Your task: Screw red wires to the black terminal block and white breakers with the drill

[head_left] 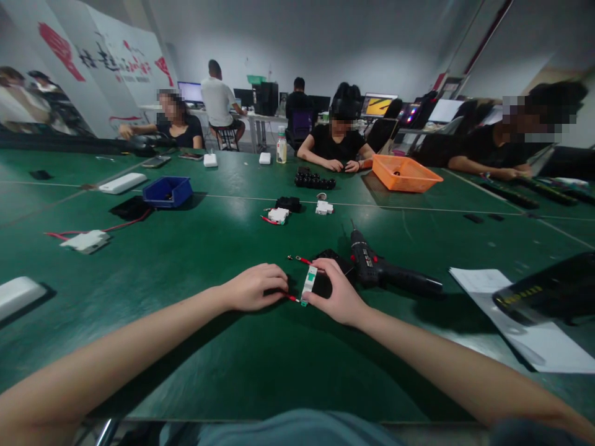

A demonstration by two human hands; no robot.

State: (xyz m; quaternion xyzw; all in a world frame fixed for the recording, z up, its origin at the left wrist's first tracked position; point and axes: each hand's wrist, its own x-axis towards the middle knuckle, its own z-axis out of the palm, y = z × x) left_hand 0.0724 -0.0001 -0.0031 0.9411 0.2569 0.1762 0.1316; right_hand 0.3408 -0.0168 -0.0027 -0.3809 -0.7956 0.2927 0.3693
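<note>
My right hand point(343, 296) grips a small white circuit breaker point(308, 282) with a green switch, thumb at its near end and fingers at its far end. My left hand point(258, 287) is closed, with its fingertips pinching a short red wire point(291, 298) whose end meets the breaker's near end. Another red lead point(304, 261) with a ring terminal points left from the far end. Behind my right hand lies a black object point(335, 259), partly covered. A black power drill point(369, 260) rests on its side just right of it, bit pointing away.
Further back on the green table point(195, 365) lie more white breakers point(278, 215), a blue bin point(168, 192), an orange basket point(403, 173) and black parts point(315, 179). Papers point(525, 322) and a dark cylindrical object point(543, 288) are at right. Several people sit beyond.
</note>
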